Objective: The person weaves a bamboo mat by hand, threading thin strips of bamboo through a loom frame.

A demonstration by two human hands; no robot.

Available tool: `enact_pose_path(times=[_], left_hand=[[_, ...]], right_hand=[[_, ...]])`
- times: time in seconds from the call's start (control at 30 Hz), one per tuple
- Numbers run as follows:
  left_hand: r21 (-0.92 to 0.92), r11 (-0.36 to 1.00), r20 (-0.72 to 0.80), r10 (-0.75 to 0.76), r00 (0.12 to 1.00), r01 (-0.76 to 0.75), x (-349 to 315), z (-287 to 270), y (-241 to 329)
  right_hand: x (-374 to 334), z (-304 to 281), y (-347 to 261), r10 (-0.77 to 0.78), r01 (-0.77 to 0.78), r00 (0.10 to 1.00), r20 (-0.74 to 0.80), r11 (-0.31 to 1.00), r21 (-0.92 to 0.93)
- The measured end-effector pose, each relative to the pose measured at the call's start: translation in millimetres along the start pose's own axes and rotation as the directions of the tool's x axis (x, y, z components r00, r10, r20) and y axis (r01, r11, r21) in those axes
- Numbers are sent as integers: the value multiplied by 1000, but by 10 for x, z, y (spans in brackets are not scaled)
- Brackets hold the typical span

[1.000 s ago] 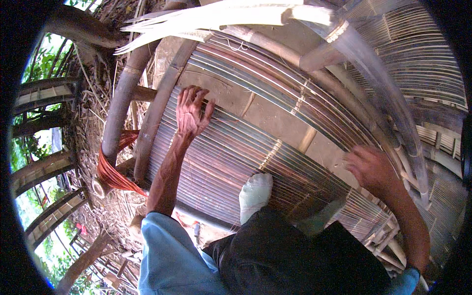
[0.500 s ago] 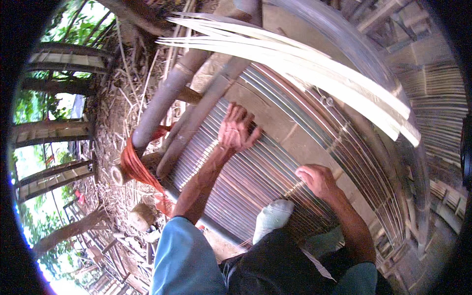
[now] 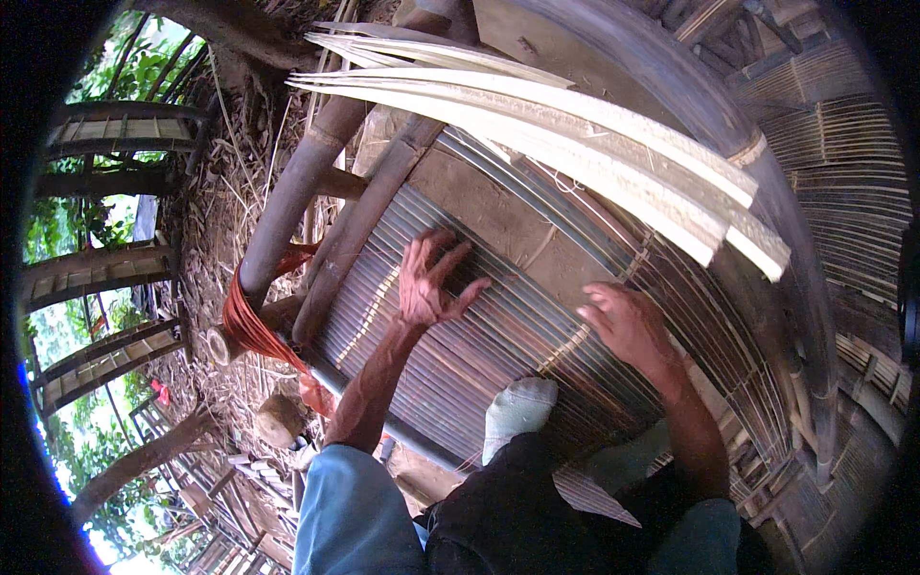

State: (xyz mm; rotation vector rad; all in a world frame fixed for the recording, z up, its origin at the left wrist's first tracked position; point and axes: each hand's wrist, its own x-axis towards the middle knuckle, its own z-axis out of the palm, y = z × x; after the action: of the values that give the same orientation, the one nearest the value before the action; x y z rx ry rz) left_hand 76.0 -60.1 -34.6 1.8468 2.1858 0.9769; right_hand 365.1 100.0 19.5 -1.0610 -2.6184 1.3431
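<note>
A panel of narrow dark bamboo slats (image 3: pixel 450 369) lies before me, crossed by two pale bindings, one near its left side and one beside my foot. My left hand (image 3: pixel 429 283) is over the panel's far part, fingers spread, with nothing visible in its grasp. Whether its fingertips press on the slats I cannot tell. Near the panel's far right edge is my right hand (image 3: pixel 628 326), its fingers bent but apart and apparently bare. A foot in a pale sock (image 3: pixel 519 412) rests on the slats between my arms.
Long pale split-bamboo strips (image 3: pixel 613 153) stretch across the far side, above bare ground. Thick bamboo poles (image 3: pixel 273 230) frame the left, with orange-red cloth (image 3: pixel 251 321) tied around one. A large curved pole (image 3: pixel 709 115) and another slatted section (image 3: pixel 738 355) stand on the right.
My left hand has shifted slightly left and nearer, its fingers spreading wider. The right hand has loosened from a closed shape and reaches a little farther out. The whole view has shifted slightly.
</note>
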Motion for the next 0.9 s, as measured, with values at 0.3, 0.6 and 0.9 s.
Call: enact_pose_path(times=[0.3,0.6,0.9], left_hand=[[196,980,16,38,999,-40,-204,119,232],[279,960,521,-179,835,32,-577,-235,-18],[-572,476,111,-762,638,668,-723,-2604,-432]], right_hand=[[172,816,-18,281,-266,959,-28,931,249],[200,857,-197,411,-407,911,-26,908,102],[145,812,-44,324,-320,946,-5,935,150]])
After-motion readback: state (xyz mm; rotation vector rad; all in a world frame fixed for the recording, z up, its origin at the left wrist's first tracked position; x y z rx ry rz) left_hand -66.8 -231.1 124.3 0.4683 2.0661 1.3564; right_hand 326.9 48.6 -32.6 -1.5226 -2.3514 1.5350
